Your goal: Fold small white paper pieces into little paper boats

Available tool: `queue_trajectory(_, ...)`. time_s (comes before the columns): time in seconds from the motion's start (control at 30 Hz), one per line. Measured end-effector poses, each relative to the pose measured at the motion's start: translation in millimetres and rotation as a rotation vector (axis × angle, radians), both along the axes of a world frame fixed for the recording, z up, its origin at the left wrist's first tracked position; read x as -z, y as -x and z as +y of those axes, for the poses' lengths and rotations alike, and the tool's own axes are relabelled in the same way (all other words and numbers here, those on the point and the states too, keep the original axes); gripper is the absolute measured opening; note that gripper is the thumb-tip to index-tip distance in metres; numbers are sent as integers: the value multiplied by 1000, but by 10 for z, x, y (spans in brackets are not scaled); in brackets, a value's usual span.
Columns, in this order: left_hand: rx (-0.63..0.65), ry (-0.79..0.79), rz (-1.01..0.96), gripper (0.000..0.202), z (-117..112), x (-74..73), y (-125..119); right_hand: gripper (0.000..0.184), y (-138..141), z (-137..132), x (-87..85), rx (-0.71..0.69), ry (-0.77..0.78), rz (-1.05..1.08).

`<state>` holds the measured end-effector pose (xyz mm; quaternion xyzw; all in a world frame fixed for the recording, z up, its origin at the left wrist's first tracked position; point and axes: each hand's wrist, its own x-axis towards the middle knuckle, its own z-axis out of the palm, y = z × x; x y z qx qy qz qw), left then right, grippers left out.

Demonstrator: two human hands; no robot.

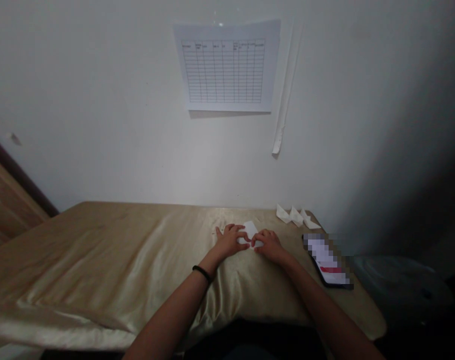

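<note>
A small piece of white folded paper (pixel 251 228) lies on the cloth-covered table in front of me. My left hand (pixel 231 241) grips its left side, thumb and index finger pinched near the lower edge. From the right, my right hand (pixel 268 244) pinches the same paper, its thumb and fingertips close to those of the left. Fingers cover much of the paper's lower part, so its exact folds are hidden. Beyond my right hand, three folded paper boats (pixel 297 217) stand in a row by the table's back right corner.
A phone (pixel 328 262) with a partly blurred screen lies near the table's right edge. Shiny gold cloth (pixel 137 255) with wrinkles covers the table. On the white wall behind hang a printed table sheet (pixel 227 70) and a white cable strip (pixel 285 100).
</note>
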<state>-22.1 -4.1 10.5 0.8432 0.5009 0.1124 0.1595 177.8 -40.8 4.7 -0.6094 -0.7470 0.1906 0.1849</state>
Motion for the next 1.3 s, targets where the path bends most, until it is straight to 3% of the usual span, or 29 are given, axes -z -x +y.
queue_trajectory(0.27, -5, 10, 8, 23, -23, -26, -1, 36, -172, 2, 22, -105, 25, 107)
queue_trajectory(0.63, -34, -49, -7, 32, -87, 17, -71, 18, -154, -25, 63, -91, -75, 130)
queue_trajectory(0.9, -47, -35, -12, 31, -65, 19, -82, 24, -117, -60, -20, -79, -40, 69)
queue_trajectory(1.3, -7, 23, 2, 22, 0, 18, 10, 35, -232, -56, 22, -150, -44, 126)
